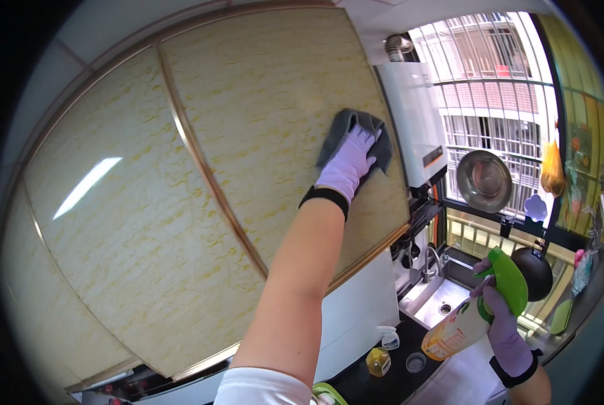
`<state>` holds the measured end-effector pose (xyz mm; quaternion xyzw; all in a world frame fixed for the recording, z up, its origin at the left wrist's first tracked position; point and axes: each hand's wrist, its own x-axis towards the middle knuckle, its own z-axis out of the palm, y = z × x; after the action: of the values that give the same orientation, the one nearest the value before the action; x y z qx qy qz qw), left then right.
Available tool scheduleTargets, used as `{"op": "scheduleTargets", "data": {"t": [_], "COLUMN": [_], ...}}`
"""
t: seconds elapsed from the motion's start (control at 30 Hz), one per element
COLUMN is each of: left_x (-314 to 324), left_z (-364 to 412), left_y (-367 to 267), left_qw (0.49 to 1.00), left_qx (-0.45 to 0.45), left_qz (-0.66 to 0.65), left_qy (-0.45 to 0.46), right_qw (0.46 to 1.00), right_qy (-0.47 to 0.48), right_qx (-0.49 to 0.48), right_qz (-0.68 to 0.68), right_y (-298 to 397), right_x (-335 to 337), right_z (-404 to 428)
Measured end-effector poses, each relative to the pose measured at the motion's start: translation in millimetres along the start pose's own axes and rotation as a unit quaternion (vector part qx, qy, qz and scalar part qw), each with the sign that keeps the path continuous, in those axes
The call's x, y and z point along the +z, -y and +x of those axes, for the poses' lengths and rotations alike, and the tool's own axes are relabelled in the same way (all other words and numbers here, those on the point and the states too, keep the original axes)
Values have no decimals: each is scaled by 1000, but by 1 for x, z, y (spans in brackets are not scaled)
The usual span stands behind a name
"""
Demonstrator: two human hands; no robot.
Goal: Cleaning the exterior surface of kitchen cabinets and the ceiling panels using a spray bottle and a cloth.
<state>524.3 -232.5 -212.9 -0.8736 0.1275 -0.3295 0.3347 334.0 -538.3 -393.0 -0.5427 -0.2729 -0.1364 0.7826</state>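
Note:
My left hand (350, 159), in a lilac glove with a black cuff, presses a dark grey cloth (335, 131) flat against a glossy cabinet door (276, 101) with a yellow marbled pattern. The cloth lies near the door's right edge, bunched around the fingers. My right hand (504, 324), gloved the same way, grips a spray bottle (454, 334) by its neck, below the green trigger head (507, 281). The bottle tilts, its base down to the left, with orange liquid low inside and a printed label. It is held in front of the sink and counter.
A white water heater (413, 121) hangs right of the cabinet. Beyond it, a steel pan (484, 181) and a black pan (532, 273) hang by the barred window. Below are a steel sink (433, 304) with faucet (428, 266) and a black counter (357, 377) bearing a yellow bottle (378, 361).

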Motion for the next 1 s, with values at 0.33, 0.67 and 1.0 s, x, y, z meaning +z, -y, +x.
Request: {"op": "scheduleTargets", "data": {"t": [0.33, 0.67, 1.0], "left_x": [-202, -175, -186], "left_z": [-96, -159, -98], "left_y": [210, 187, 185], "left_qw": [910, 886, 855], "left_qx": [-261, -295, -348], "left_qz": [286, 294, 337], "left_qy": [-147, -205, -183], "right_qw": [989, 973, 975], "right_qy": [106, 164, 161], "right_qx": [10, 35, 7], "right_qz": [104, 155, 152], "right_y": [17, -9, -14], "right_x": [46, 94, 99], "right_z": [7, 12, 11]}}
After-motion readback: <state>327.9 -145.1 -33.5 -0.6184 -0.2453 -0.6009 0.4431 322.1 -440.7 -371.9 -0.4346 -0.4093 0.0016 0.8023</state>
